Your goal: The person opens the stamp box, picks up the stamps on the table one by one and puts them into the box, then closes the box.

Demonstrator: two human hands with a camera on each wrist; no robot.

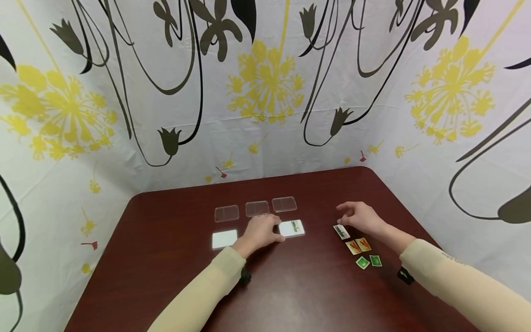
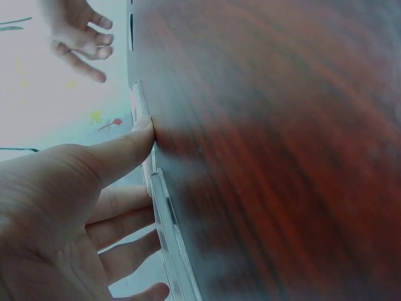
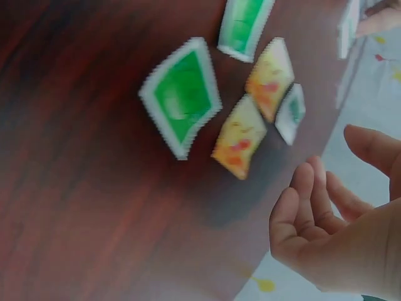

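Note:
My left hand (image 1: 261, 233) holds the left end of a shallow clear plastic box (image 1: 292, 228), with the thumb (image 2: 135, 141) at its near edge and the fingers on the far side. White contents and a small green-printed sachet (image 1: 295, 226) show in that box. A second box (image 1: 225, 239) with white contents lies to the left; what is under the hand is hidden. Holding nothing, my right hand (image 1: 361, 216) hovers with loosely bent fingers by a white-and-green sachet (image 1: 341, 231). Nearby lie two orange sachets (image 1: 353, 247) and two green sachets (image 3: 182, 97).
Three clear, shallow plastic lids or trays (image 1: 227, 213) lie in a row behind the boxes. The dark red wooden table (image 1: 290, 286) has rounded far corners. A patterned white curtain (image 1: 265, 147) hangs close along its far side and right side.

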